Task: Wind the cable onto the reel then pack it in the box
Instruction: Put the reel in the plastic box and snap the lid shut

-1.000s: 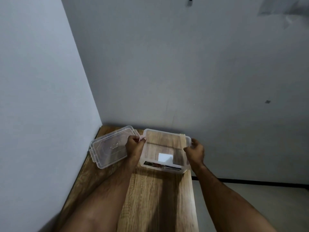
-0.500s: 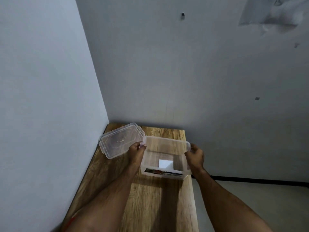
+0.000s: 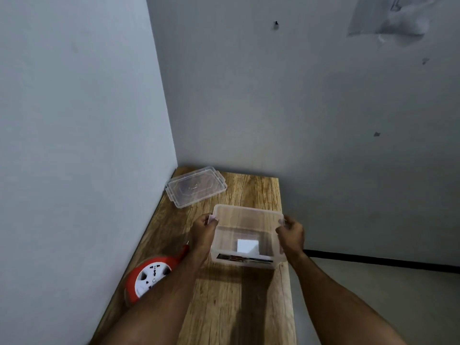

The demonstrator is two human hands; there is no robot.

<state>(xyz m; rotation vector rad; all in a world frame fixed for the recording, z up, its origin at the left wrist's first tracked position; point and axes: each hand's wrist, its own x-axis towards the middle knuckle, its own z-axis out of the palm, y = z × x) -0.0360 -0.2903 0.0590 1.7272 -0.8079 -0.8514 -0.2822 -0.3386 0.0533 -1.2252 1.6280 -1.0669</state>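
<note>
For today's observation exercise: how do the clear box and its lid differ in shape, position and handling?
The box is deep and open-topped; the lid is flat. The box is gripped at its ends by the left hand and right hand; the lid lies untouched near the table's far left corner. Both are clear plastic.

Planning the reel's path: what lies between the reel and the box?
In the head view, only the left forearm crosses between the reel and the box; otherwise bare table.

box (image 3: 249, 230) sits mid-table (image 3: 236, 307), lid (image 3: 196, 186) behind it to the left, reel (image 3: 146, 277) nearer left.
</note>
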